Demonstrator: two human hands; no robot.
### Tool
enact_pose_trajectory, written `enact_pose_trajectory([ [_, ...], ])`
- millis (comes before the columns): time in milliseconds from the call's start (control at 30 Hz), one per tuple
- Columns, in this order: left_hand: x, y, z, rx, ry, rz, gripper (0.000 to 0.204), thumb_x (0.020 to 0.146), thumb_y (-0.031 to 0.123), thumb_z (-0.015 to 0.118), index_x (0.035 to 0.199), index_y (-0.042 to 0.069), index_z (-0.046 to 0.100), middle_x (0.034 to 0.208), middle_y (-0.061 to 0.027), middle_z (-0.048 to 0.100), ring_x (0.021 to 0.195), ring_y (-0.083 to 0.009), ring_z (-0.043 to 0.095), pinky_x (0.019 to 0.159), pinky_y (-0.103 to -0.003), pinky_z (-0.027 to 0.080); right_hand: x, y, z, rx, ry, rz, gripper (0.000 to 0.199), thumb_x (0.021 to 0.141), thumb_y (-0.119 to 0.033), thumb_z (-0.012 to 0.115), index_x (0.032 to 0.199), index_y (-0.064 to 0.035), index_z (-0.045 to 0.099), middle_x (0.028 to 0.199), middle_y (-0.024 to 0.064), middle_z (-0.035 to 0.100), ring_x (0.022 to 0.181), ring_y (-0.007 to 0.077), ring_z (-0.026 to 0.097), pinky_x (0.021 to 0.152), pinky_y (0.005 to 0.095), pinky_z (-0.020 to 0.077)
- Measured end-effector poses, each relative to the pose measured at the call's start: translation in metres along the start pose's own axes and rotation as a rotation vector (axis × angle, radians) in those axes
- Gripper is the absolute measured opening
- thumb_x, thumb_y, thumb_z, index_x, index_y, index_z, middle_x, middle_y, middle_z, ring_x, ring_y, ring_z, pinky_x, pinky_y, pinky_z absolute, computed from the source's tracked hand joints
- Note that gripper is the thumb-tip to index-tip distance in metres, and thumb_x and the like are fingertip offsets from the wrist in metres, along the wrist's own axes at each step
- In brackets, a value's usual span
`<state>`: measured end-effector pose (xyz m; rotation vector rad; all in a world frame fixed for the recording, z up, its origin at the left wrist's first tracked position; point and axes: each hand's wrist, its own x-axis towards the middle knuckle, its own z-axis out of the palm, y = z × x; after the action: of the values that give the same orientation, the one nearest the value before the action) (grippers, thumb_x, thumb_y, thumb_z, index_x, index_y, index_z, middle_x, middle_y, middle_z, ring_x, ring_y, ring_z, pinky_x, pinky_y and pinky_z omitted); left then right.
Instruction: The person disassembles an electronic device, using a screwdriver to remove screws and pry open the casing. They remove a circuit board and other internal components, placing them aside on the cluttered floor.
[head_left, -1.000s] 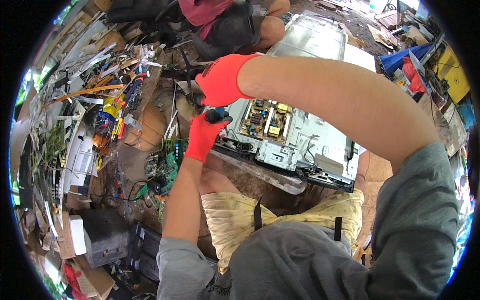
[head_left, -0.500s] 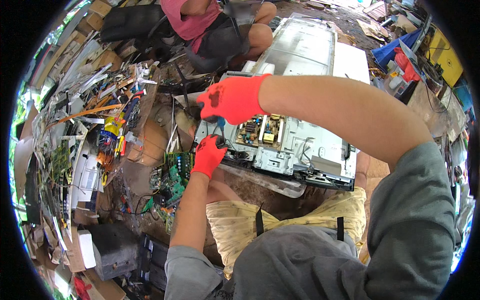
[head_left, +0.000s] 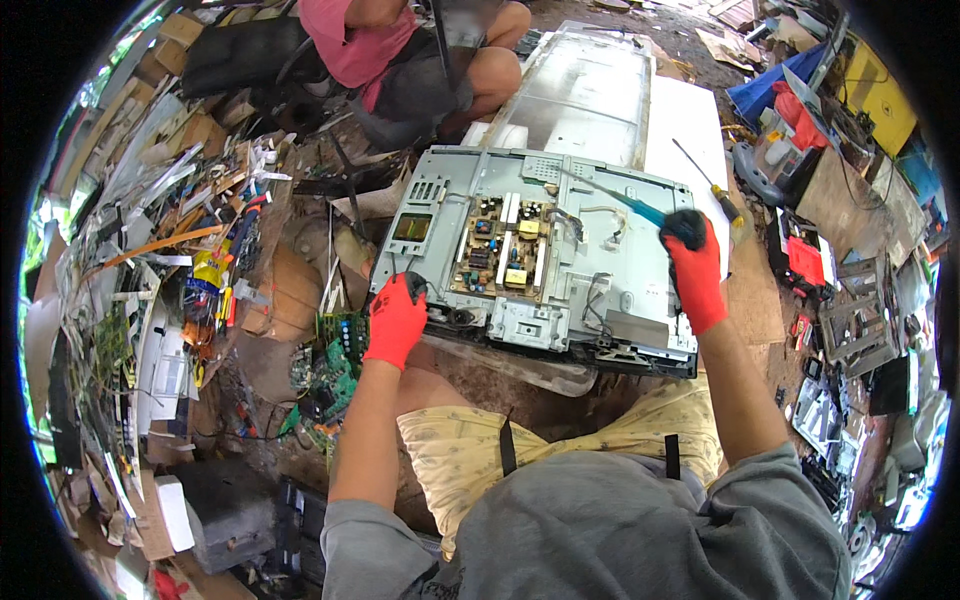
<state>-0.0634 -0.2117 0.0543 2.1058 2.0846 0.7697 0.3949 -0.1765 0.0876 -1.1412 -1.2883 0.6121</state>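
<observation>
A flat-screen television chassis lies before me with its grey metal back upward. A brown power board with white heatsinks is fixed near its middle. My right hand, in a red and black glove, is closed round the teal handle of a long screwdriver. Its shaft points left over the chassis's far half. My left hand, gloved alike, rests at the near left corner with its fingers curled; what they hold, if anything, is hidden. Wires lie loose on the metal to the right of the board.
A second screwdriver with a yellow and black handle lies beyond the right corner. Behind stands a white-grey panel. Another person sits at the far left. Green circuit boards and scrap heaps lie left; a red and black case lies right.
My right hand has swung from the chassis's left side to its right edge, now showing the screwdriver and uncovering the power board. My left hand stays at the near left corner.
</observation>
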Motion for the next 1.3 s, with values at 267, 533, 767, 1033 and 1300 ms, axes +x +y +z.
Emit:
enact_pose_trajectory([
  [267,-0.052,0.024,-0.032,-0.239,0.122,-0.068,0.027,0.086,0.018,0.072,0.107,0.002,0.066,0.105,-0.0183,0.071,0.100,-0.0366,0.067,0.087,-0.044,0.052,-0.046,0.048,-0.021,-0.639,0.141,-0.034,0.030,0.082,-0.004,0.071,0.111,-0.0075,0.066,0.120,0.0181,0.058,0.110,0.0362,0.058,0.093,0.0417,0.0488],
  [533,-0.079,0.026,-0.030,-0.278,0.158,-0.120,0.025,0.083,0.017,0.074,0.102,0.002,0.066,0.098,-0.0160,0.070,0.092,-0.0365,0.066,0.082,-0.044,0.052,-0.066,-0.034,0.062,-0.438,-0.297,-0.182,0.063,0.078,-0.015,0.079,0.135,-0.0072,0.055,0.137,0.0184,0.056,0.126,0.0390,0.054,0.105,0.0444,0.0448],
  [767,-0.078,0.043,-0.055,-0.285,0.140,-0.100,0.024,0.083,0.013,0.073,0.103,0.002,0.067,0.098,-0.0168,0.071,0.093,-0.0355,0.068,0.081,-0.041,0.053,-0.095,-0.085,0.202,-0.684,-1.038,-0.219,0.074,0.082,-0.040,0.075,0.144,-0.0085,0.047,0.143,0.0235,0.050,0.129,0.0393,0.052,0.106,0.0454,0.0447],
  [1033,-0.086,0.014,-0.057,-0.412,0.073,-0.289,0.019,0.088,0.009,0.070,0.105,0.001,0.068,0.094,-0.0121,0.073,0.085,-0.0202,0.069,0.081,-0.034,0.054,-0.089,-0.045,0.198,-0.147,-0.915,0.134,0.054,0.088,-0.024,0.071,0.135,-0.0042,0.054,0.128,0.0193,0.063,0.116,0.0352,0.062,0.101,0.0406,0.0479],
  [1300,-0.075,0.022,-0.032,-0.588,0.186,-0.174,0.025,0.087,0.007,0.072,0.112,0.001,0.068,0.100,-0.0108,0.071,0.092,-0.0197,0.067,0.084,-0.033,0.053,-0.096,-0.049,0.198,-0.178,-0.841,0.256,0.051,0.088,-0.025,0.071,0.133,-0.0075,0.056,0.128,0.0160,0.063,0.112,0.0316,0.064,0.096,0.0421,0.0498],
])
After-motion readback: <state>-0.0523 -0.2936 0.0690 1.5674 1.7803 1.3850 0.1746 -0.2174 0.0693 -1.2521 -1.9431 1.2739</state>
